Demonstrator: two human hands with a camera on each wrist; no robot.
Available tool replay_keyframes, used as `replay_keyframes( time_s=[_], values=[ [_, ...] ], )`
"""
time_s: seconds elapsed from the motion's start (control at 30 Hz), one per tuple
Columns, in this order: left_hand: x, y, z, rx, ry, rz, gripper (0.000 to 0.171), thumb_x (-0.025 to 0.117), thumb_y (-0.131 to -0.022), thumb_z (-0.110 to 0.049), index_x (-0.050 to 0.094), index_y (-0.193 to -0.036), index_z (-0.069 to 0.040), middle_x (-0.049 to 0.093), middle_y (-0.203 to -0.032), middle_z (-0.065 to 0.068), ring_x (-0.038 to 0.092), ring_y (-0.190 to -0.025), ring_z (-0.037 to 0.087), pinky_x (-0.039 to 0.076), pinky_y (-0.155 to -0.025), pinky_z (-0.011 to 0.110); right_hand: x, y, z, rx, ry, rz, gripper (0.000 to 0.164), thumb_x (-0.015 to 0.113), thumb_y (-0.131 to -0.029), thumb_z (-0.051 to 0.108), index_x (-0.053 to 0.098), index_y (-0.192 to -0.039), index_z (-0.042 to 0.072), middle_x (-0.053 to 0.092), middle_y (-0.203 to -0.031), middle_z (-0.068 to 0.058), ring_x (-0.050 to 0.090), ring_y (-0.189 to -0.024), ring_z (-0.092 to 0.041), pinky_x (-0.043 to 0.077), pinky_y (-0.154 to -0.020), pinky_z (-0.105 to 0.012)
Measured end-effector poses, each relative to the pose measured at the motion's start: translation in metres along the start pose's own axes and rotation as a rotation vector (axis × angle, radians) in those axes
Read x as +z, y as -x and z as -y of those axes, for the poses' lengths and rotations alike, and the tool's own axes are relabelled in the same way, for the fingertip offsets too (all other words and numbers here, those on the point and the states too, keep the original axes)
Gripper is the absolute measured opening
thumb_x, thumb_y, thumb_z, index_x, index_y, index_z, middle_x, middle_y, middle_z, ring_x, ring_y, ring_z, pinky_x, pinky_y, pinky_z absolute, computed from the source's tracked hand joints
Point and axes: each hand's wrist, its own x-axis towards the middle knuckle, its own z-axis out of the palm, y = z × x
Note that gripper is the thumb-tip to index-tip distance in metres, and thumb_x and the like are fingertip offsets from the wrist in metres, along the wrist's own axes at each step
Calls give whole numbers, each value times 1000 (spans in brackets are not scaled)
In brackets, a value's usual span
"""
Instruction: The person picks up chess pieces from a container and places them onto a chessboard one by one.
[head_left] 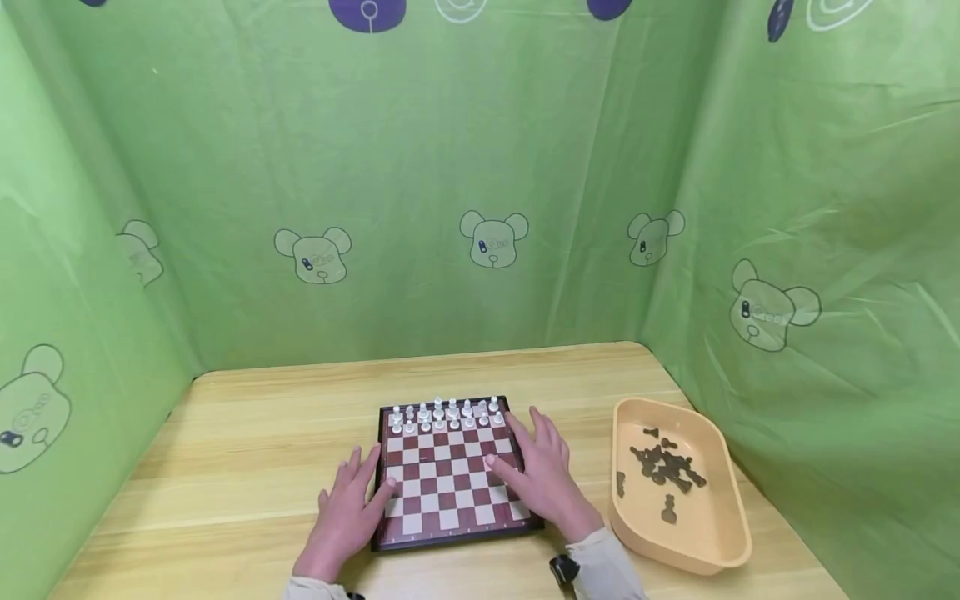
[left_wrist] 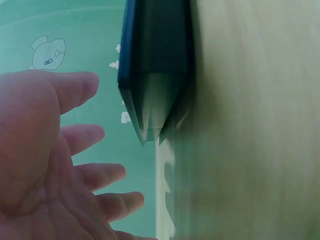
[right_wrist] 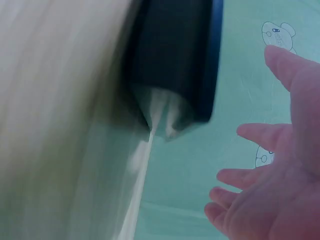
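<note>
A chessboard with dark red and white squares and a black frame lies on the table. Two rows of white chess pieces stand along its far edge. My left hand is spread at the board's left side, its thumb over the border. At the right side my right hand is spread too, thumb over the squares. In the wrist views, the fingers of the left hand and right hand are extended beside the dark board side, holding nothing. Whether either hand touches the board I cannot tell.
To the right stands a peach plastic tub with a heap of dark chess pieces lying in it. The light wood table is bordered by green cloth walls at the back and both sides.
</note>
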Motion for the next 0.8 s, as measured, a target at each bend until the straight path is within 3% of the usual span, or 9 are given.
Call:
replay_keyframes(
  time_s=[0.33,0.53,0.8],
  values=[
    [0,0,3,6,-22,7,57,54,-107,-32,42,-159,-10,37,-160,28,27,-147,56,11,-110,84,-16,-2,-1,-86,-101,-175,63,70,-97,39,53,-147,5,41,-155,-26,34,-142,-49,21,-115,-72],
    [0,-2,5,18,-51,2,52,55,-107,-30,50,-154,-10,47,-154,26,38,-142,57,17,-109,85,-36,-2,-7,-52,-167,-242,55,69,-99,38,56,-143,6,51,-148,-20,48,-134,-41,38,-112,-66],
    [2,-3,9,21,-48,9,47,57,-106,-25,54,-151,-12,54,-149,25,37,-142,58,14,-108,85,-59,-1,-17,-1,-217,-386,41,68,-100,32,64,-129,3,66,-124,-16,63,-107,-33,52,-93,-51]
  ],
)
